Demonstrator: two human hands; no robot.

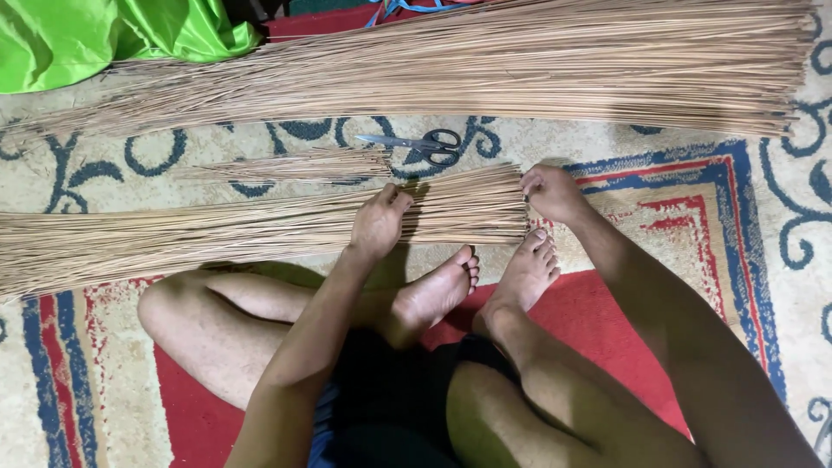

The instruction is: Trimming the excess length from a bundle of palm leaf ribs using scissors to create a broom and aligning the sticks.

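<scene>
The fingers of the left hand (379, 224) are bent down and press on the near bundle of thin sticks (217, 232), a little left of its cut end; they lie on top of it and do not close around it. The fingers of the right hand (552, 192) are curled at the cut end of the same bundle and touch the stick tips there; if they pinch single sticks or only push against the ends, I cannot tell. This bundle lies across the patterned carpet (745, 251) just in front of the person's bare feet, tight at the right end and spreading wide toward the left edge of the view. Just behind it lies a small, short bunch of sticks (290, 165), and at the right tip of that bunch are black-handled scissors (420, 144), closed, near both hands but apart from them. Further back a much larger bundle of sticks (537, 65) reaches almost across the whole view. Between the near bundle and the large one there is a band of open carpet, and more open carpet to the right of the right hand. A green cloth or bag (95, 35) lies at the far left corner, what it holds is not visible.
</scene>
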